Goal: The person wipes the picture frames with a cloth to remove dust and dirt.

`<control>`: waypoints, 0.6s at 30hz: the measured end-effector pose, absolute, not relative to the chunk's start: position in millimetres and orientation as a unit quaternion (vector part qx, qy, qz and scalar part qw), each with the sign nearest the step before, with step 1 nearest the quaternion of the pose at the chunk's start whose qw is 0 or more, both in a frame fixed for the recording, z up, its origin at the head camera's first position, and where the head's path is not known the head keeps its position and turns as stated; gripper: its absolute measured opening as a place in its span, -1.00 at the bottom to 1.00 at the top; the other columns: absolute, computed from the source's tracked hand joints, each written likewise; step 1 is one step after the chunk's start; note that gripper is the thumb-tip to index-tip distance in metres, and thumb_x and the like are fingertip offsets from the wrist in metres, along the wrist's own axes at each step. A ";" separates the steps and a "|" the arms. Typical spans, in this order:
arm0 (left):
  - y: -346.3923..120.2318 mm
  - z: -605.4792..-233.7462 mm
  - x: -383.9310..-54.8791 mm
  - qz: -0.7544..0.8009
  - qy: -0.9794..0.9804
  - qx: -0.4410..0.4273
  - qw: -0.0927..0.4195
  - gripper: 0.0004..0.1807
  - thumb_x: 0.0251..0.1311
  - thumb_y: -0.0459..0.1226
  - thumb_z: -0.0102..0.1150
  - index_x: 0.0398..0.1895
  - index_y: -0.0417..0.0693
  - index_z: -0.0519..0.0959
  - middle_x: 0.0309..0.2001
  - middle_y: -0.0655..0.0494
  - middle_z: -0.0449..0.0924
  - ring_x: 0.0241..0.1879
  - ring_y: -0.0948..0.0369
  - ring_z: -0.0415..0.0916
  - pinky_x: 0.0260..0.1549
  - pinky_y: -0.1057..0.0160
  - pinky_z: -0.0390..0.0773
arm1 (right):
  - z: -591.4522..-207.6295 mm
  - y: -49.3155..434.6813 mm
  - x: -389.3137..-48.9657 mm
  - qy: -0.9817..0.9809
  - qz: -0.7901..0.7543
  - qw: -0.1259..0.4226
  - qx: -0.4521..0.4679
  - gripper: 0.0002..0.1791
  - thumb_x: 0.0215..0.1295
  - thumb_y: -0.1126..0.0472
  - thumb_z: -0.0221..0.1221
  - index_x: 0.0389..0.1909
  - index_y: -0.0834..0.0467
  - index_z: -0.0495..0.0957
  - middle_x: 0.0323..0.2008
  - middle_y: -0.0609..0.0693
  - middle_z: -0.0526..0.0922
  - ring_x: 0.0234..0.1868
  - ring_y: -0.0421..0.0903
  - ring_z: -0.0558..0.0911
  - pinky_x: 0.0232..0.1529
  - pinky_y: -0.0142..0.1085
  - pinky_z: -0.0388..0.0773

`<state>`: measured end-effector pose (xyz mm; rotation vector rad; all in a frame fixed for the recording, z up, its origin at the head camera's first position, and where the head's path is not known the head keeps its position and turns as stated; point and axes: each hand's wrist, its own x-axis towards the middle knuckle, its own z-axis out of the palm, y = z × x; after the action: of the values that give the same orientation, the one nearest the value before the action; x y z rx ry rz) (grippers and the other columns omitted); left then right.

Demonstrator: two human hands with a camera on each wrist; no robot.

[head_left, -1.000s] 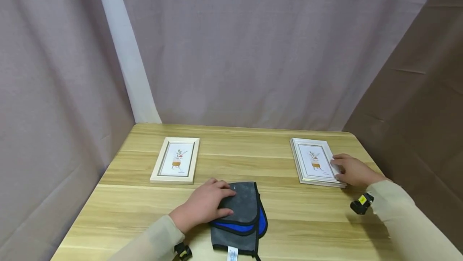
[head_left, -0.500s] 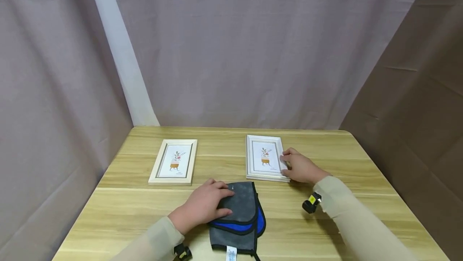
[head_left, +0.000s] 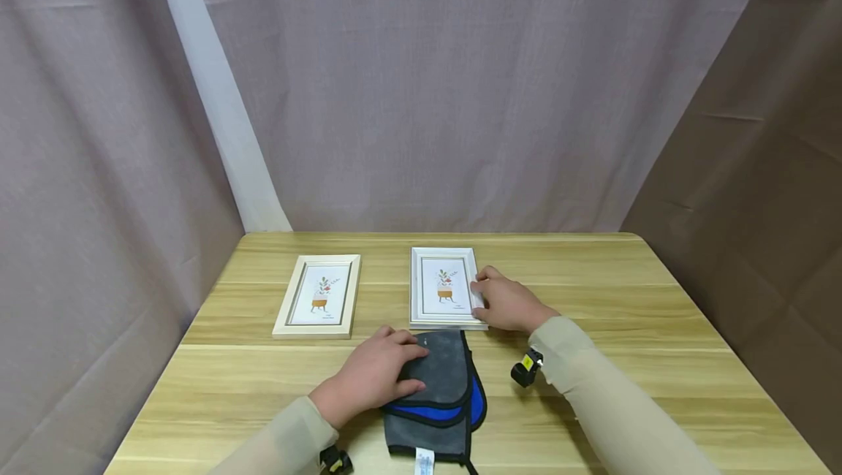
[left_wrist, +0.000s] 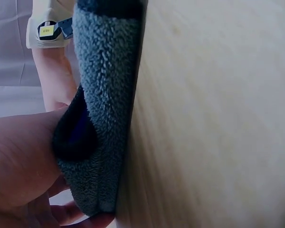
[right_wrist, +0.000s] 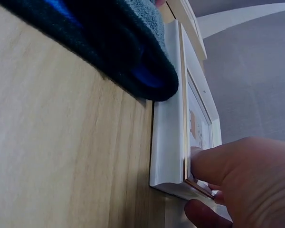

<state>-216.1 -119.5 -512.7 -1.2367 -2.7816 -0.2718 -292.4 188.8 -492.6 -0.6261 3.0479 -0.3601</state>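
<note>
In the head view a white picture frame (head_left: pixel 443 289) with a plant print lies flat at the table's middle. My right hand (head_left: pixel 511 302) holds its right edge, the thumb on the front face in the right wrist view and other fingers at the side. Just in front of that frame lies a folded grey fabric piece (head_left: pixel 437 365) with blue lining, black binding and a white tag. My left hand (head_left: pixel 375 374) rests on its left part, fingers loosely bent. The left wrist view shows the fabric's fuzzy grey side (left_wrist: pixel 109 71) against the table.
A cream picture frame (head_left: pixel 317 297) with a similar print lies left of the white one, with a gap between them. The wooden table (head_left: pixel 592 285) ends at a grey curtain (head_left: pixel 427 109) behind, and curtains also hang at both sides.
My right hand has moved the white frame left across the table, from near the right end to just behind the folded fabric. My left hand has stayed on the fabric.
</note>
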 end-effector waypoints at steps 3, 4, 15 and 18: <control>-119.0 -511.9 -216.4 -0.091 -0.909 -0.404 0.040 -0.45 0.35 0.17 0.50 0.29 0.15 0.77 0.22 0.12 0.71 0.07 0.08 0.54 0.11 0.15 0.59 | -493.1 187.5 -292.7 0.977 -0.110 0.010 -0.185 -0.38 0.44 0.08 0.45 0.42 0.26 0.63 0.35 0.19 0.48 -0.17 -0.04 0.62 -0.10 -0.10 0.58; -118.9 -511.6 -216.7 -0.091 -0.909 -0.404 0.039 -0.45 0.35 0.17 0.50 0.29 0.15 0.77 0.22 0.12 0.71 0.07 0.08 0.54 0.11 0.15 0.59 | -493.2 187.3 -292.8 0.978 -0.107 0.012 -0.181 -0.37 0.45 0.07 0.45 0.43 0.25 0.62 0.36 0.18 0.47 -0.16 -0.04 0.63 -0.10 -0.10 0.59; -119.5 -511.1 -219.3 -0.105 -0.906 -0.409 0.037 -0.45 0.32 0.17 0.52 0.26 0.15 0.78 0.15 0.17 0.71 -0.02 0.13 0.51 0.04 0.17 0.57 | -480.5 165.3 -264.5 0.975 -0.018 -0.107 -0.193 -0.46 0.43 -0.02 0.46 0.31 0.17 0.73 0.22 0.12 0.66 -0.05 0.06 0.75 -0.25 -0.04 0.74; -121.4 -511.3 -220.7 -0.116 -0.906 -0.405 0.035 -0.44 0.30 0.19 0.53 0.26 0.16 0.79 0.16 0.16 0.71 -0.01 0.12 0.53 0.05 0.16 0.59 | -473.1 141.1 -241.8 0.959 -0.017 -0.145 -0.241 -0.59 0.43 -0.04 0.46 0.15 0.12 0.80 -0.03 0.04 0.74 -0.21 -0.01 0.76 -0.33 -0.07 0.73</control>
<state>-220.7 -121.4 -511.3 -1.2449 -2.7849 -0.3572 -241.8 141.1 -473.1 -0.8367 3.3296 -0.0575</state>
